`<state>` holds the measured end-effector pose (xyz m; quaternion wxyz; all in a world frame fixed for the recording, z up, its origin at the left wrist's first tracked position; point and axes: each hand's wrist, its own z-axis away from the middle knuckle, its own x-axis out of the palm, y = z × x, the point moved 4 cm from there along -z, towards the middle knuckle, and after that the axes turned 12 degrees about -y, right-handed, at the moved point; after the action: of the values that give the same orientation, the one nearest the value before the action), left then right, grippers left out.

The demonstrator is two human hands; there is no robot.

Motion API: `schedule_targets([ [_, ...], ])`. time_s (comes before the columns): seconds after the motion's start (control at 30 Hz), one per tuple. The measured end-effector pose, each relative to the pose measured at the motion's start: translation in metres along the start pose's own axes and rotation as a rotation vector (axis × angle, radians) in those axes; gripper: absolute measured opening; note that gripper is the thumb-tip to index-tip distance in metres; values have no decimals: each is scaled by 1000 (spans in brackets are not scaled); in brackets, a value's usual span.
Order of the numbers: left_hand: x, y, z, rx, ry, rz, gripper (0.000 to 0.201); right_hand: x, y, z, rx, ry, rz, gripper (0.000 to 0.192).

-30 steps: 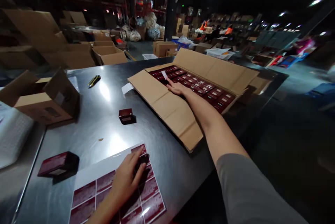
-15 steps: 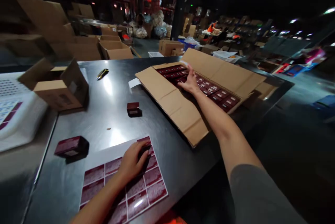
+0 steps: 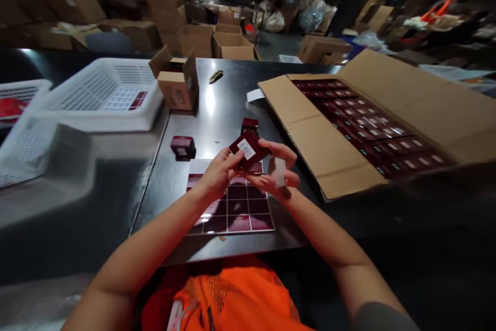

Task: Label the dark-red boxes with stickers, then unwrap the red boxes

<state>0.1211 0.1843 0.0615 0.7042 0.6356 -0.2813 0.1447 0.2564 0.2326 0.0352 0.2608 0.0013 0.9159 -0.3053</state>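
A small dark red box point(image 3: 256, 145) with a white printed label point(image 3: 246, 149) is held above the table between both my hands. My left hand point(image 3: 217, 175) is closed on its left side, thumb near the label. My right hand point(image 3: 279, 178) grips it from the right, fingers curled at the edge and underneath. A whitish strip point(image 3: 279, 172) shows at my right fingers; how it is attached I cannot tell. Below lies a sheet of dark red stickers point(image 3: 238, 207), partly covered by my hands. Another small red box point(image 3: 249, 124) stands just behind, and one more point(image 3: 183, 147) sits to the left.
To the right an open carton point(image 3: 337, 150) holds rows of similar red boxes, its flaps spread. A small open carton point(image 3: 179, 85) and white plastic baskets point(image 3: 135, 123) stand at the left. A yellow-black cutter point(image 3: 216, 77) lies on the metal table point(image 3: 228, 93).
My right hand has come out of the large carton with a red box. My left hand has lifted off the sticker sheet and grips the box too. The view has swung left.
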Motion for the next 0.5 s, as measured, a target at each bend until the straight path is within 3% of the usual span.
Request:
schedule_targets([
  [0.07,-17,7,12,67,86,-66,57,-6,-22,-1,-184,118,-51,118],
  [0.13,-34,13,21,160,126,-230,58,-17,-37,-7,-236,96,-147,116],
  [0.23,-51,16,32,272,60,-521,56,-25,-42,-15,-84,-81,-256,112],
  [0.33,-58,13,40,351,-31,-738,51,-17,-36,-10,56,-243,-251,120],
  [0.5,-56,6,51,409,-130,-944,47,1,-27,7,120,-318,-292,116],
])
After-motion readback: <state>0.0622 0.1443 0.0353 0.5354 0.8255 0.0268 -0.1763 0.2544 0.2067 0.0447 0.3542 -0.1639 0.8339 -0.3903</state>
